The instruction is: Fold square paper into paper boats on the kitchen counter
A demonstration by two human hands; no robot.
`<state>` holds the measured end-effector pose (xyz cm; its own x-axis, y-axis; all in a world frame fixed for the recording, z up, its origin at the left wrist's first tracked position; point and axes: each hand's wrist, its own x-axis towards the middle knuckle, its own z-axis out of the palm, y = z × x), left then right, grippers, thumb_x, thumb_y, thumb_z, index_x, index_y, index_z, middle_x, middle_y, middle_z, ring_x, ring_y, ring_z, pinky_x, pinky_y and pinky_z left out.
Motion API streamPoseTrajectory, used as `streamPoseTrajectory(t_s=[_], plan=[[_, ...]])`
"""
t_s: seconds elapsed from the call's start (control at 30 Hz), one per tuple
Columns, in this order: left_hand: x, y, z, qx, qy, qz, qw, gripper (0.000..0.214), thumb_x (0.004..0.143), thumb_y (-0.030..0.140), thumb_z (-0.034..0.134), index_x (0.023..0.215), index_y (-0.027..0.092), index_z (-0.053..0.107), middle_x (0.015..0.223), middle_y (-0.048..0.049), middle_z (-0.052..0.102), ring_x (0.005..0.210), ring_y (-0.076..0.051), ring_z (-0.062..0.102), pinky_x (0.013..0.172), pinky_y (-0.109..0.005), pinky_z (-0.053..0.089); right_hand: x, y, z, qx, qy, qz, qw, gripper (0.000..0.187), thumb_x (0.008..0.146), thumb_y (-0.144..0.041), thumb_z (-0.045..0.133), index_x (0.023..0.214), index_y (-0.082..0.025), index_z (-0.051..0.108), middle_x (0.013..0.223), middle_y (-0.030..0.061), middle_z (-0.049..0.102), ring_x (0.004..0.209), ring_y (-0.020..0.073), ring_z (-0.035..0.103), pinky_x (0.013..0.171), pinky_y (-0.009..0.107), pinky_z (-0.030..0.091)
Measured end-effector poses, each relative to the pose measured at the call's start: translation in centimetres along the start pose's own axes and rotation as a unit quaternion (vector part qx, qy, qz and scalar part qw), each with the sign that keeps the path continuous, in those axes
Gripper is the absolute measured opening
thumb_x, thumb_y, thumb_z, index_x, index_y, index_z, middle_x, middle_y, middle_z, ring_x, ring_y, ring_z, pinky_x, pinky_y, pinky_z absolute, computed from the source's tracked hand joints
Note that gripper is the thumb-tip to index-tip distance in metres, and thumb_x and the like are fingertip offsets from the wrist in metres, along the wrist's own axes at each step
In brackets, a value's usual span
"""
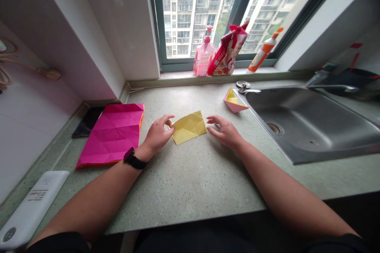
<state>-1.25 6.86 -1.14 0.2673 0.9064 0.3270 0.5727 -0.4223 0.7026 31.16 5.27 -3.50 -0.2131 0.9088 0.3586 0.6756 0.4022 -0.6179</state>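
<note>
A folded sheet of yellow paper point(190, 127) with crease lines lies on the counter between my hands. My left hand point(158, 134), with a black watch on its wrist, has its thumb and fingers around the paper's left corner. Just off the right edge of the paper is my right hand point(225, 130), its fingers apart and holding nothing. A pink and yellow folded paper boat point(236, 104) rests farther back, beside the sink. To the left lies a stack of creased magenta paper point(117, 132), with orange showing along its edges.
A steel sink point(320, 148) with a faucet point(329, 85) takes up the right side. On the window sill stand a pink pump bottle point(203, 55), a red bag point(228, 53) and an orange-white bottle point(263, 55). A white device point(37, 201) lies front left.
</note>
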Motion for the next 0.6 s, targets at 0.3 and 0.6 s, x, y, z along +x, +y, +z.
streamPoseTrajectory(t_s=[0.3, 0.6], plan=[[1.1, 0.5, -1.3, -0.207, 0.213, -0.043, 0.954, 0.019, 0.091, 0.036, 0.077, 0.096, 0.019, 0.069, 0.091, -0.0025, 0.072, 0.083, -0.017, 0.069, 0.08, -0.03, 0.057, 0.0, 1.0, 0.9, 0.013, 0.099, -0.006, 0.995, 0.06, 0.098, -0.036, 0.066, 0.156, -0.03, 0.051, 0.123, 0.0106, 0.074, 0.114, 0.0309, 0.072, 0.1, 0.056, 0.063], [-2.6, 3.5, 1.8, -0.001, 0.017, 0.247, 0.969, 0.012, 0.099, 0.011, 0.063, 0.093, 0.021, 0.067, 0.092, -0.0042, 0.069, 0.09, -0.021, 0.067, 0.083, -0.034, 0.056, -0.2, -2.9, 2.4, -0.123, 0.077, -0.215, 0.966, 0.077, 0.096, -0.034, 0.076, 0.166, -0.033, 0.044, 0.159, 0.0153, 0.055, 0.152, 0.0401, 0.048, 0.123, 0.067, 0.046]])
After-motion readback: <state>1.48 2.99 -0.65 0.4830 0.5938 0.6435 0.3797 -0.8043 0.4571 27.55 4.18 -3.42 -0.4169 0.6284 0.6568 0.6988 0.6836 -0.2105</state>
